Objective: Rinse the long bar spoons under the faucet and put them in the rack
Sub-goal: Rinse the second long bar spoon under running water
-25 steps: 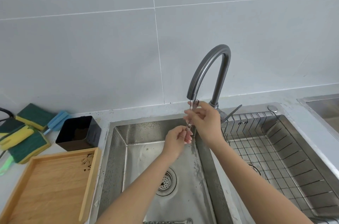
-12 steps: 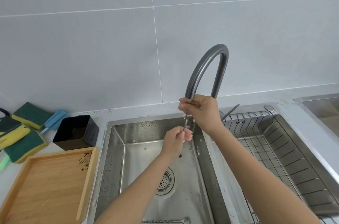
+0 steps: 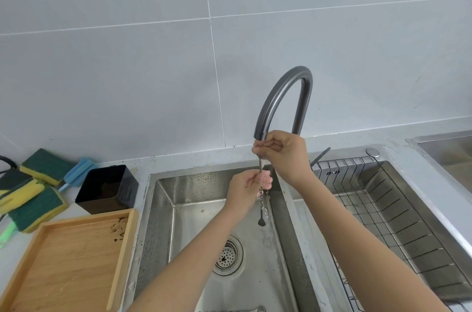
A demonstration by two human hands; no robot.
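Observation:
A long twisted-stem bar spoon hangs upright under the grey gooseneck faucet, bowl end down over the left sink basin. Water runs along it. My right hand pinches its top end right below the spout. My left hand grips the stem lower down. A second bar spoon lies on the basin floor at the bottom edge, mostly cut off. The wire rack sits in the right basin.
A wooden tray lies on the counter at left, with a black square container behind it. Green-and-yellow sponges and a blue sponge rest at the far left. The drain strainer is in the basin floor.
My right hand has risen to the spout with the spoon's top. The spoon now hangs lower below my left hand, its bowl showing, and water flows along it.

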